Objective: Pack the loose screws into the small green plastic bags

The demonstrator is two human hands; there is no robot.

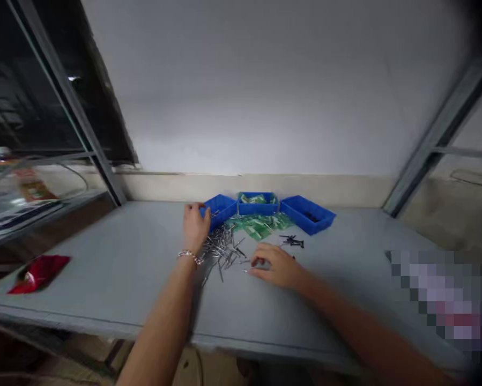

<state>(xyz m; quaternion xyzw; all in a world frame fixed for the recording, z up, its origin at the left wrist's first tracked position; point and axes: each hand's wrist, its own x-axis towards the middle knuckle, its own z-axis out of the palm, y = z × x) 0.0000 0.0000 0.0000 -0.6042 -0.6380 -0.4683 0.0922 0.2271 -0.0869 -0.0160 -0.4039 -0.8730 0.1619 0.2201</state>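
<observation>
My left hand (195,225) reaches to the near left side of the left blue bin (221,206), its fingers curled at the rim. Thin silver pieces show just past the fingertips; what the fingers hold, if anything, is unclear. Below the bin lies a loose pile of thin silver metal rods (220,247). My right hand (276,264) is low over the table to the right of the pile, thumb and fingers curled toward each other. A small silver tip of a thin metal rod (245,271) shows at the thumb tip.
Green plastic bags (259,225) lie before the middle blue bin (257,208), which holds more green bags. The right blue bin (305,213) contains dark pieces; black screws (293,241) lie nearby. A red packet (42,272) lies far left. Metal posts flank the table.
</observation>
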